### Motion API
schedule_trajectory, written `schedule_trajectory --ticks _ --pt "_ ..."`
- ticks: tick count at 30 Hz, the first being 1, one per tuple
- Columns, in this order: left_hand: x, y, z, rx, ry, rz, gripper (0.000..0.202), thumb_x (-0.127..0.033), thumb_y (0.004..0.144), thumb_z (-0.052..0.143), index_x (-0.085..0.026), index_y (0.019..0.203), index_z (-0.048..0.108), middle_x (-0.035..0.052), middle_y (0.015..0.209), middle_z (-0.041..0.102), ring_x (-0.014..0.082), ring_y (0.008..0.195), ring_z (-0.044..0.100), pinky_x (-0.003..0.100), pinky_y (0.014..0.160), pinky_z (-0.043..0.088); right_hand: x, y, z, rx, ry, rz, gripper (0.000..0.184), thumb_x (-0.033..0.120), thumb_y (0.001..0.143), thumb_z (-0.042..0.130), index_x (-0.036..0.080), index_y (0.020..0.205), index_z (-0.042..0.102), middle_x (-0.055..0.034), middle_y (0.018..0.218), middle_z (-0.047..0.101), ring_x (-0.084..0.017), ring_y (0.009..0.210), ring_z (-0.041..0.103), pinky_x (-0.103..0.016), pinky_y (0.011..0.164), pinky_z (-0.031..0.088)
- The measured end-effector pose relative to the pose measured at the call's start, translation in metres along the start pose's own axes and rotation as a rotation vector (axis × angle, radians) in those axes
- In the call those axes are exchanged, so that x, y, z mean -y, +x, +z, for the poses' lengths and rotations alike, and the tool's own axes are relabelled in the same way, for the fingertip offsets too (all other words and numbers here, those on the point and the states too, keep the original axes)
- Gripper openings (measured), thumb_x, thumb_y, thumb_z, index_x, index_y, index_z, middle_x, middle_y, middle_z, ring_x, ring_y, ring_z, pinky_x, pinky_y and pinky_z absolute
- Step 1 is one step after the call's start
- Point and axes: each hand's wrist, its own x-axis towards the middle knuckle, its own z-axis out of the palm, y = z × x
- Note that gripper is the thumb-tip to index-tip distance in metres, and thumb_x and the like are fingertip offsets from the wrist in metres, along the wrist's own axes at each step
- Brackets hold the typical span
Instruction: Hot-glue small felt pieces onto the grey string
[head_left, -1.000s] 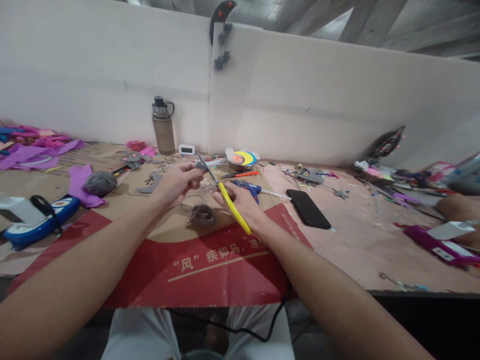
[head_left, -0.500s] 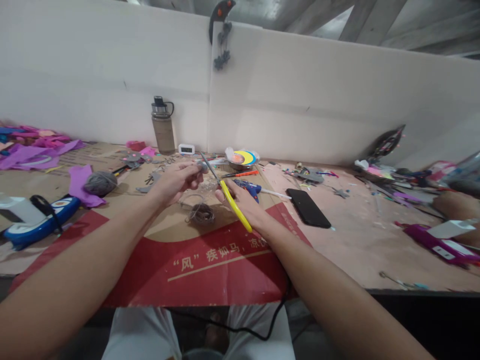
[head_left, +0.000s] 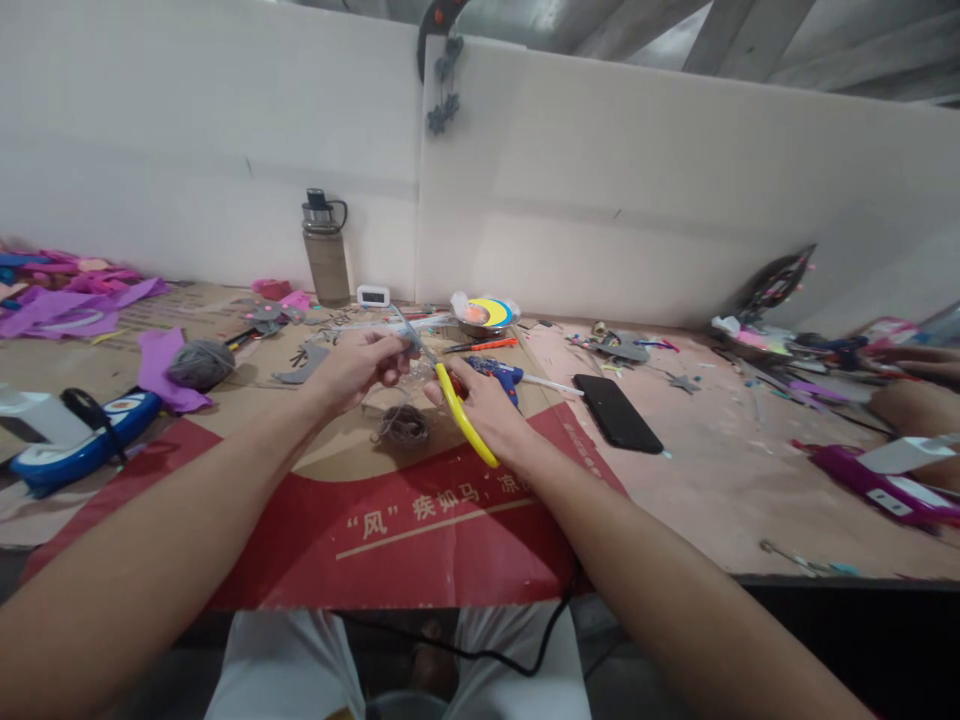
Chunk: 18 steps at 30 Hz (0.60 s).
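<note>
My right hand [head_left: 480, 400] is closed around yellow-handled scissors [head_left: 463, 420], whose blades point up and left toward the other hand. Between the fingertips of my left hand [head_left: 367, 368] is a small grey piece [head_left: 409, 338], pinched close beside the blades; its exact shape is too small to tell. Below both hands lies a loose bundle of grey-brown yarn [head_left: 403, 427] on the cardboard. Just behind my right hand rests a blue glue gun [head_left: 495, 374], partly hidden by it.
A grey yarn ball [head_left: 201, 365] and purple felt [head_left: 166, 375] lie left. A water bottle [head_left: 326, 250] and small clock [head_left: 373, 296] stand by the white partition. A metal bowl [head_left: 486, 325] is behind the hands; a phone [head_left: 617, 413] lies right. Another person's arm [head_left: 919, 415] shows far right.
The scissors' blades have swung slightly left and closer to the grey piece in my left hand. At far right, the other person's hand has shifted.
</note>
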Motion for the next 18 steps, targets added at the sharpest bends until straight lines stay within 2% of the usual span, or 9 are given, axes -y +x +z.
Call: schedule_trajectory --ticks 3,6,10,15,18 --pt "0.001 0.000 0.000 0.005 0.012 -0.006 0.018 -0.022 0.077 0.061 -0.013 0.062 0.065 0.0032 0.056 0.058 0.0063 0.042 0.045 0.020 0.041 0.031 -0.001 -0.001 0.003 -0.020 -0.007 0.002 0.036 0.052 0.084 0.052 0.022 0.103 0.058 -0.0003 0.081 0.061 -0.014 0.071 0.053 -0.027 0.068 0.037" --pt "0.004 0.001 -0.001 -0.015 -0.001 -0.012 0.016 -0.024 0.076 0.063 -0.012 0.066 0.065 0.0055 0.063 0.065 0.0083 0.046 0.053 0.020 0.045 0.038 -0.001 -0.001 0.003 -0.030 -0.016 0.015 0.035 0.052 0.083 0.052 0.021 0.097 0.060 0.0004 0.075 0.059 -0.014 0.067 0.051 -0.027 0.064 0.036" --pt "0.008 0.003 -0.006 -0.082 -0.122 0.000 0.013 -0.024 0.073 0.070 -0.013 0.076 0.065 0.0067 0.074 0.069 0.0094 0.054 0.060 0.020 0.053 0.045 0.002 -0.001 0.002 -0.028 0.037 0.035 0.034 0.053 0.082 0.053 0.020 0.088 0.058 0.0018 0.071 0.054 -0.013 0.065 0.048 -0.026 0.063 0.036" --pt "0.011 0.008 -0.011 -0.126 -0.194 0.067 0.010 -0.019 0.069 0.072 -0.013 0.074 0.066 0.0033 0.067 0.065 0.0053 0.050 0.052 0.018 0.050 0.041 0.006 0.001 0.000 -0.004 0.228 0.035 0.035 0.055 0.085 0.048 0.021 0.092 0.053 0.0018 0.075 0.052 -0.012 0.068 0.048 -0.027 0.067 0.039" --pt "0.009 0.008 -0.008 -0.148 -0.210 0.068 0.009 -0.018 0.067 0.073 -0.013 0.069 0.065 0.0003 0.059 0.057 0.0046 0.049 0.047 0.017 0.046 0.035 0.004 0.002 0.000 0.013 0.258 0.005 0.033 0.054 0.086 0.047 0.021 0.094 0.051 0.0007 0.082 0.053 -0.012 0.073 0.048 -0.028 0.071 0.039"
